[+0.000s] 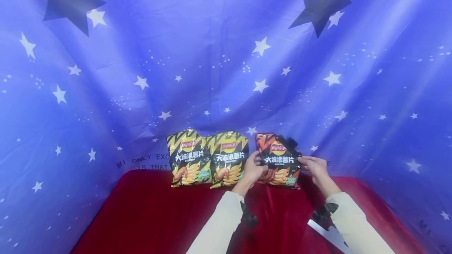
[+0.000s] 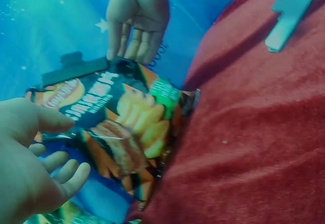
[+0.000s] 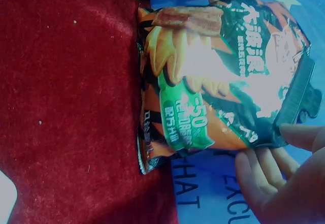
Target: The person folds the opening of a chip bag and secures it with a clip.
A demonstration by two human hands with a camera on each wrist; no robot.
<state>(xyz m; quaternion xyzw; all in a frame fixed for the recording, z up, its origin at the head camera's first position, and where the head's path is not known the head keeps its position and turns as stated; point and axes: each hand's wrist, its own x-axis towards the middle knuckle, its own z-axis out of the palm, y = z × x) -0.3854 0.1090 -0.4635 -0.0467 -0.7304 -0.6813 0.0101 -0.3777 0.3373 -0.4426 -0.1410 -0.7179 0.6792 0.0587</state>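
Observation:
An orange-and-black Lay's potato chip bag [image 1: 279, 164] stands upright at the back of the red cloth, leaning towards the starry backdrop. A black bag clip [image 3: 299, 94] is fixed across its top corner. My left hand [image 1: 255, 167] is at the bag's left edge, thumb over the front, the other fingers loosely extended beside it in the left wrist view. My right hand [image 1: 316, 167] touches the opposite edge with nearly straight fingers, its thumb near the clip's end. How firmly either hand presses cannot be told.
Two yellow-and-black chip bags [image 1: 189, 160] [image 1: 227, 160] stand side by side to the left. A white bag clip [image 1: 326, 232] lies on the red cloth [image 1: 159, 214], partly under the right sleeve. Behind hangs a blue starry backdrop [image 1: 197, 50].

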